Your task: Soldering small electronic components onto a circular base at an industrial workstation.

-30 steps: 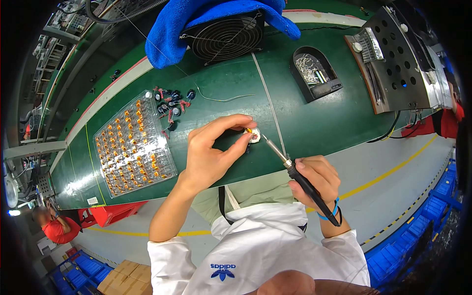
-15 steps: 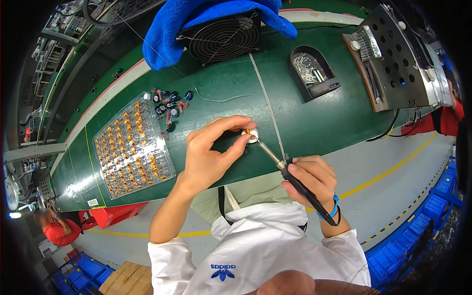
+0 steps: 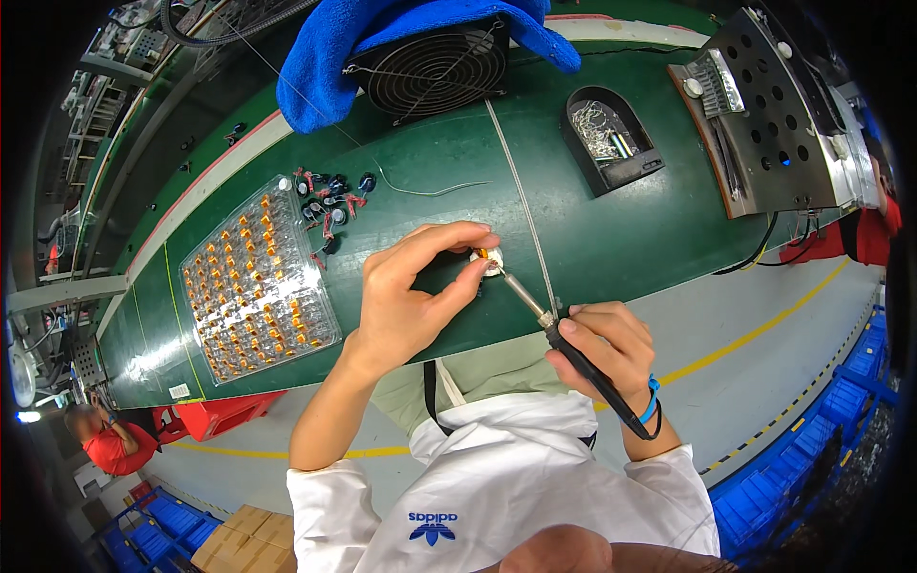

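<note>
My left hand [image 3: 413,294] pinches a small round white part with an orange coil [image 3: 491,260] between thumb and forefinger, just above the green bench. My right hand [image 3: 611,346] is closed round the black handle of a soldering iron [image 3: 527,296]. The iron's tip meets the part's near right side; whether it touches a joint is too small to tell. Left of my left hand lies a clear plastic tray [image 3: 330,325] holding rows of small orange coils. Behind that tray sits a cluster of small dark round parts with red wires [image 3: 334,199].
A black fan [image 3: 435,76] with a blue towel [image 3: 320,67] over it stands at the back. A black open bin [image 3: 611,174] holds silvery wire scraps. At the right is a perforated metal stand [image 3: 755,105]. A thin wire [image 3: 435,192] lies across the green bench [image 3: 430,153].
Both hands, the held part and the soldering iron stay almost in place. The head view has shifted very slightly.
</note>
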Demonstrator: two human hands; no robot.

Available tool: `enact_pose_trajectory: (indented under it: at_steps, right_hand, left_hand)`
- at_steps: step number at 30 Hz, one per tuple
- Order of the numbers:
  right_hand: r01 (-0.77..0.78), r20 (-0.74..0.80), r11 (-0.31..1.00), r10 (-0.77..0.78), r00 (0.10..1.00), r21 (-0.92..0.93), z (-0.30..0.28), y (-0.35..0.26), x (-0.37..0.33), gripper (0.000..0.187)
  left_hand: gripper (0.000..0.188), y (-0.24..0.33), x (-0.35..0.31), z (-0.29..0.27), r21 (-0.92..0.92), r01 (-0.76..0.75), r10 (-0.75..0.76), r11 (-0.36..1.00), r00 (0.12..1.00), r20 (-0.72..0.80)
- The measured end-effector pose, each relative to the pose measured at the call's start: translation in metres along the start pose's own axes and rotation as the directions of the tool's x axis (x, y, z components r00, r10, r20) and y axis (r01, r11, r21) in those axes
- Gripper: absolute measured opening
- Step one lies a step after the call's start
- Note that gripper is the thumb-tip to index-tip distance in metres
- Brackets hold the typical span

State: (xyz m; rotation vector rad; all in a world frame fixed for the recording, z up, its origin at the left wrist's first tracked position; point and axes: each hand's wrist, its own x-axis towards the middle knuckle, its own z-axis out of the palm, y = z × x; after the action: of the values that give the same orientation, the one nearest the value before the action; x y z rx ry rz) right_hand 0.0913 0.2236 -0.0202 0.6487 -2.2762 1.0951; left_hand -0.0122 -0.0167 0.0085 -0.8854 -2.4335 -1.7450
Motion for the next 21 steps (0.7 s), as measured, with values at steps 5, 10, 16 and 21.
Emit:
enact_pose_trajectory:
  at_steps: [5,10,16,21]
  right_hand:
    - [-0.001,0.001,1.0,0.001,1.0,0.009,-0.001,0.001,-0.001,0.042]
    - [0.003,-0.059,0.997,0.001,0.998,0.072,-0.006,0.006,0.002,0.047]
    - [-0.112,-0.16,0.988,0.094,0.983,-0.107,-0.007,0.019,0.019,0.046]
    - [-0.148,-0.123,0.9,0.106,0.987,-0.409,-0.018,0.046,0.046,0.053]
  left_hand:
    - [0.037,0.0,0.001,0.002,0.018,-0.014,0.014,1.0,1.0,0.003]
    - [0.036,-0.001,0.005,0.0,0.018,-0.029,0.029,0.999,1.0,0.004]
    - [0.028,0.011,0.0,-0.012,0.236,-0.132,0.136,0.963,0.991,0.001]
    - [0.025,0.027,-0.001,-0.015,0.308,-0.264,0.288,0.914,0.957,-0.034]
